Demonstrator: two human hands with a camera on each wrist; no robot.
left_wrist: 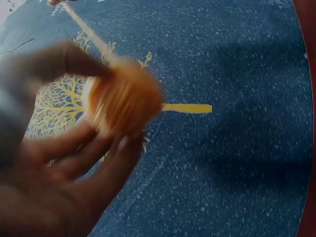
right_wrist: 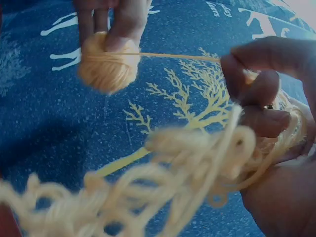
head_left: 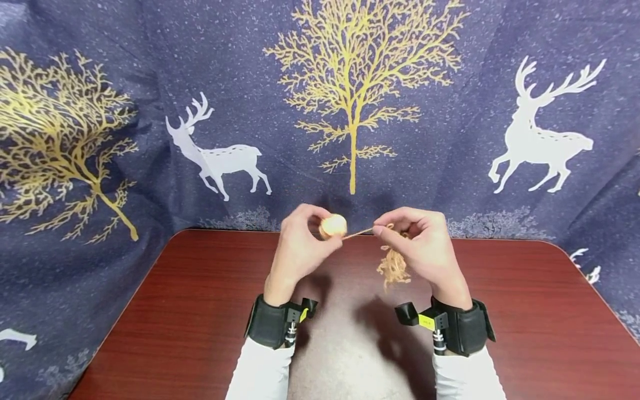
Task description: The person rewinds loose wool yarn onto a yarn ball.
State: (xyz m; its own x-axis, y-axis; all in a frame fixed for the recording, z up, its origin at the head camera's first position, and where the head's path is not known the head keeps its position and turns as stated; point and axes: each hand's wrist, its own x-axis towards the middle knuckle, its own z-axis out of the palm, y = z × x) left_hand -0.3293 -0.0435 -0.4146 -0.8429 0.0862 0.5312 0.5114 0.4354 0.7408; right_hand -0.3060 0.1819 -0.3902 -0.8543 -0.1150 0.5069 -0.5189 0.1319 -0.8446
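A small round ball of orange-tan yarn (head_left: 333, 226) is held between the thumb and fingers of my left hand (head_left: 300, 241). In the left wrist view the yarn ball (left_wrist: 126, 101) is blurred, with wound strands on its side. A taut yarn strand (right_wrist: 173, 56) runs from the ball to my right hand (head_left: 422, 241), whose thumb and index finger pinch it. Loose, tangled yarn (head_left: 394, 268) hangs below the right palm. Close to the right wrist camera, this loose yarn (right_wrist: 187, 163) shows curly loops, and some of it passes under the curled fingers.
Both hands are raised above a reddish-brown table (head_left: 200, 305) with a bright glare in its middle. Behind the table's far edge hangs a dark blue cloth (head_left: 310, 166) with gold trees and white deer. Black straps (head_left: 270, 322) with small cameras circle both wrists.
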